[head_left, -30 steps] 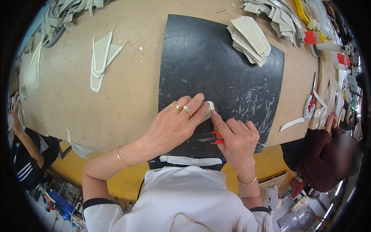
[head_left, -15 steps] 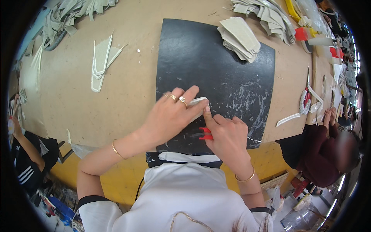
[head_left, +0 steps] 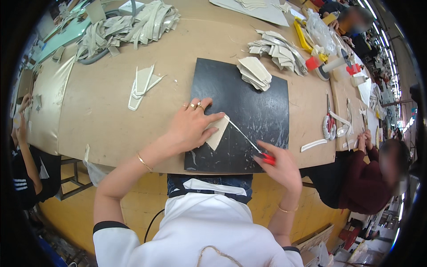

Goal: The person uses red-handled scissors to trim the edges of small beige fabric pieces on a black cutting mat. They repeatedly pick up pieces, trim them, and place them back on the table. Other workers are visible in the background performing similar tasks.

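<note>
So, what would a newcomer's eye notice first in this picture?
The black cutting mat in the table's middle stands out. On it the left hand presses a pale piece, while the right hand holds a red-handled tool at the mat's near edge. A stack of pale pieces lies on its far corner.

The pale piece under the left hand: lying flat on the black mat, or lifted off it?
Flat. The left hand presses the pale piece down on the black mat; a thin strip runs from it toward the right hand.

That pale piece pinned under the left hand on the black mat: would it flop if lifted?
Probably bends rather than droops: the pale piece lies flat with crisp straight edges under the left hand. Likely light, being thin like the stacked cut pieces. It may slide on the black mat, hence the pinning.
</note>
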Demonstrator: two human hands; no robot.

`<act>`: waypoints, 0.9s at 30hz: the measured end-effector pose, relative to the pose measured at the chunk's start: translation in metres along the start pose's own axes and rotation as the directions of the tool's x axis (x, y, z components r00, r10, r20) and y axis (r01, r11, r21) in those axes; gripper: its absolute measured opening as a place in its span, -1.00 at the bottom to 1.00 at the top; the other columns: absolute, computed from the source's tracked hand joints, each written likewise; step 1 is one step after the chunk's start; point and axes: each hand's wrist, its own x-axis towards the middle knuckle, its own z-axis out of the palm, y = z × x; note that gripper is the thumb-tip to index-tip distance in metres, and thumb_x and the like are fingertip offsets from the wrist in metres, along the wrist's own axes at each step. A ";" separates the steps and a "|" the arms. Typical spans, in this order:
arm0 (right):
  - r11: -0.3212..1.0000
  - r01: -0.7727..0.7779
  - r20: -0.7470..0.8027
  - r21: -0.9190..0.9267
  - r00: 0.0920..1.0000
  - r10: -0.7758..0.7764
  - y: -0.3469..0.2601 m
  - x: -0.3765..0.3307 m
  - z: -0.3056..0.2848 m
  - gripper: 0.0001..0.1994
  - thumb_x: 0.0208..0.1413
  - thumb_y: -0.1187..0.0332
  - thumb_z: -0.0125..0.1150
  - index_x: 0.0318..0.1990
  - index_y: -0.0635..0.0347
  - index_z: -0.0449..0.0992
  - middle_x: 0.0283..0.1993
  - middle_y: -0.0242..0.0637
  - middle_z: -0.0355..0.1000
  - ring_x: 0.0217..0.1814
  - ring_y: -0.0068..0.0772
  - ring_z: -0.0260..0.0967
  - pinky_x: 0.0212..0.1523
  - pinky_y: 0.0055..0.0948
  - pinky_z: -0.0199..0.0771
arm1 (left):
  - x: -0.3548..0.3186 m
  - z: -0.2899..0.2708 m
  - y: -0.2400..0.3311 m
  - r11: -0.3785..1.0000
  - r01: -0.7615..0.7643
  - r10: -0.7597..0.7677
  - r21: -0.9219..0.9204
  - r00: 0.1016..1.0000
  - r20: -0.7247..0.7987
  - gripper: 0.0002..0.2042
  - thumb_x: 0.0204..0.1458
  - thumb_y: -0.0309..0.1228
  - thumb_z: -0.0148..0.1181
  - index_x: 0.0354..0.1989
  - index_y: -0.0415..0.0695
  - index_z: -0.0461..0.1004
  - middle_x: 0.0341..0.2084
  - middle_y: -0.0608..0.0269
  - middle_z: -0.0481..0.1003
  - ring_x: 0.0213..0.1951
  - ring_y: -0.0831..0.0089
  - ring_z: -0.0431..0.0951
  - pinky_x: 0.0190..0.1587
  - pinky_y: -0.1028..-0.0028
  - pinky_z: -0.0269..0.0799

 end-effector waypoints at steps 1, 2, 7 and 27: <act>0.995 -0.036 0.017 0.093 0.999 0.035 0.015 -0.011 -0.006 -0.55 -0.02 0.26 0.41 0.08 0.07 0.57 -0.41 -0.06 0.55 -0.37 -0.05 0.52 -0.25 -0.29 0.51 | -0.004 0.003 0.003 0.999 0.041 -0.041 0.006 0.999 -0.031 -0.65 0.13 -0.28 0.17 0.12 0.13 0.52 0.09 0.06 0.33 0.05 0.09 0.38 0.07 0.16 0.30; 0.985 -0.143 0.021 0.097 0.990 0.141 0.030 -0.022 -0.012 -0.56 -0.02 0.22 0.43 0.05 0.10 0.59 -0.41 -0.07 0.55 -0.39 -0.12 0.52 -0.25 -0.31 0.50 | -0.007 0.006 0.007 0.997 0.072 -0.071 0.020 0.995 -0.070 -0.64 0.12 -0.28 0.18 0.12 0.11 0.51 0.09 0.05 0.33 0.07 0.08 0.37 0.08 0.15 0.29; 0.874 -0.485 -0.129 0.000 0.867 0.481 0.084 -0.054 -0.041 -0.45 -0.14 0.16 0.53 0.05 0.16 0.58 -0.32 -0.15 0.59 -0.25 -0.25 0.57 -0.12 -0.35 0.53 | -0.013 0.026 0.025 0.979 0.201 -0.190 0.020 0.952 -0.240 -0.60 0.09 -0.26 0.21 0.13 0.01 0.48 0.11 0.01 0.33 0.13 0.05 0.31 0.14 0.11 0.21; 0.998 -0.002 0.030 -0.065 1.000 0.004 -0.066 0.100 0.015 -0.73 0.10 0.22 0.32 -0.17 0.22 0.55 -0.31 -0.13 0.50 -0.26 -0.02 0.49 -0.23 -0.19 0.44 | -0.020 0.025 0.014 0.996 0.086 -0.086 0.003 0.992 -0.089 -0.56 0.10 -0.19 0.21 0.12 -0.12 0.44 0.31 0.10 0.26 0.37 0.16 0.18 0.32 0.12 0.07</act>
